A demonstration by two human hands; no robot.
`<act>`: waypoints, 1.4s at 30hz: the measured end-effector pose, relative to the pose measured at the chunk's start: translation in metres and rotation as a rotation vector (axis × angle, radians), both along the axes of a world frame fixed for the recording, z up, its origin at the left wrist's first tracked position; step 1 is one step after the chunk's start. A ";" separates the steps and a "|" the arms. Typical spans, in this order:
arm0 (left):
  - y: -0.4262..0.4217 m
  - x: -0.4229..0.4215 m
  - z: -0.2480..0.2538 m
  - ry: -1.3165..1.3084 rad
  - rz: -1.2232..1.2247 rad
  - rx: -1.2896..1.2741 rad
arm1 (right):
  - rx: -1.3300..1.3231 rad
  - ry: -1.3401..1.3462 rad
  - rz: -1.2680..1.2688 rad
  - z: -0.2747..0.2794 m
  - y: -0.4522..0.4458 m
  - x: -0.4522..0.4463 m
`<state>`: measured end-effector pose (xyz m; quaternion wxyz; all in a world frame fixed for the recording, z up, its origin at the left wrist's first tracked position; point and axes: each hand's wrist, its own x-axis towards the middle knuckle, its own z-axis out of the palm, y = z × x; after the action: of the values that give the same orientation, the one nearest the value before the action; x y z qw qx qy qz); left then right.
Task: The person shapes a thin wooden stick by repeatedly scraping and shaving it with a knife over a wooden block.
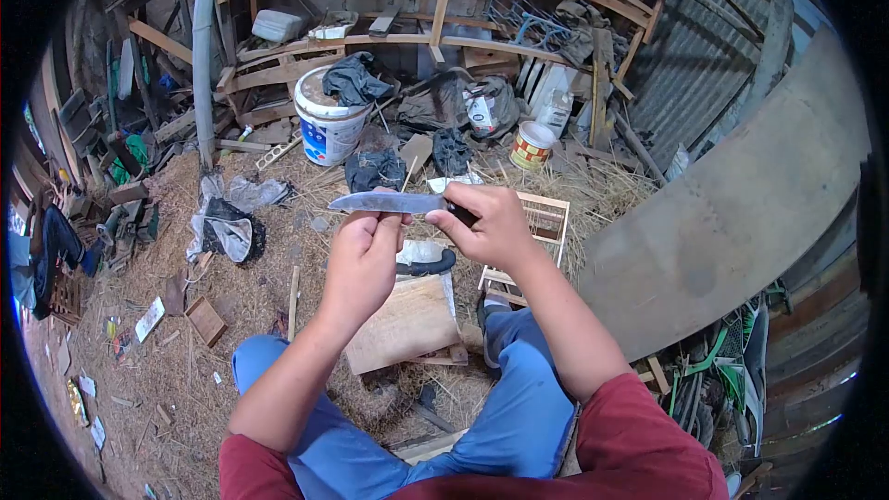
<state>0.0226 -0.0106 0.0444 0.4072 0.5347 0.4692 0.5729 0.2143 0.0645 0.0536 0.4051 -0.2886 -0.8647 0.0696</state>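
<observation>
My right hand (483, 222) is wrapped round the black handle of a knife (389, 203), its blade pointing left and held level. Just under the blade is my left hand (366, 245), fingers closed in a pinch on a thin wooden stick (408, 173) that sticks up behind the blade. Below my hands, between my knees, lies a pale wooden board (404, 324), with a black curved object (428, 264) at its upper edge. A small slatted wooden frame (542, 222) stands right of my right hand.
A white bucket (329, 130) with a black bag on it and a smaller tub (532, 146) stand ahead. A large curved sheet (732, 194) takes up the right side. Black and white cloth (229, 230) and a small wooden box (206, 319) lie on the straw-strewn ground at left.
</observation>
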 end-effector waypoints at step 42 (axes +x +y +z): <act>-0.008 0.000 0.011 -0.112 -0.099 -0.026 | -0.169 0.174 -0.167 -0.005 0.012 0.012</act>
<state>0.0228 -0.0185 0.0551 0.4674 0.5192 0.4260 0.5749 0.2258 0.0764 0.0485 0.4572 -0.3855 -0.7904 0.1330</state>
